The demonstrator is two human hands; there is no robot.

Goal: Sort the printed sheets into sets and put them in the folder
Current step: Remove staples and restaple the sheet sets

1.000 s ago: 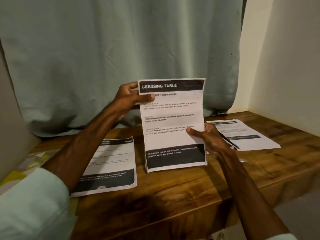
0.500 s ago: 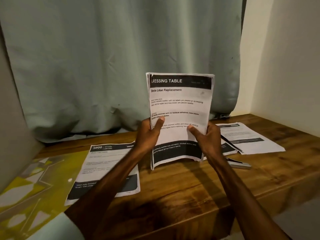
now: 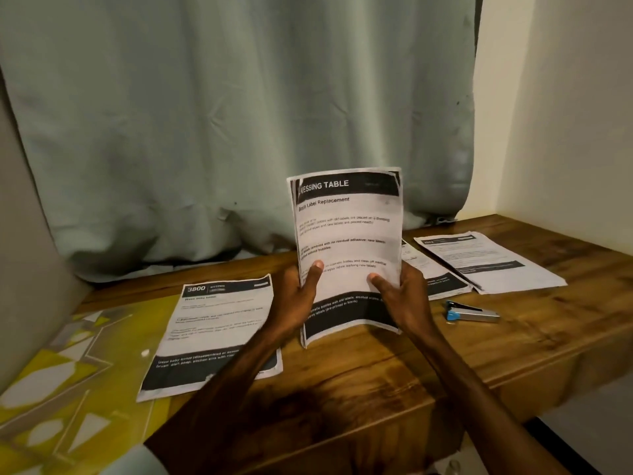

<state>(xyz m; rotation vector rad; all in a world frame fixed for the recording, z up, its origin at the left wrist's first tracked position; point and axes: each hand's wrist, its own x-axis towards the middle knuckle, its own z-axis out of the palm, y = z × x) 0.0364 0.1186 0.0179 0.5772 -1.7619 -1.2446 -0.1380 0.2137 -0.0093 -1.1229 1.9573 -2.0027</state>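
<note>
A set of printed sheets headed "DRESSING TABLE" [image 3: 347, 234] stands upright on its bottom edge on the wooden table [image 3: 376, 371]. My left hand [image 3: 298, 296] grips its left side, thumb on the front. My right hand [image 3: 400, 296] grips its right side the same way. A second set marked "3800" [image 3: 209, 323] lies flat at the left. More printed sheets [image 3: 486, 262] lie at the back right, with another set [image 3: 442, 279] partly under them. A yellow patterned folder [image 3: 58, 382] lies at the far left.
A small blue and silver stapler [image 3: 471, 314] lies to the right of my right hand. A pale green curtain [image 3: 239, 114] hangs behind the table. A cream wall [image 3: 565, 114] closes the right side. The table's front edge runs diagonally at the lower right.
My left hand slid from the top of the sheets down to their lower left side. The set now stands with its bottom edge on the table, its sheets squared up.
</note>
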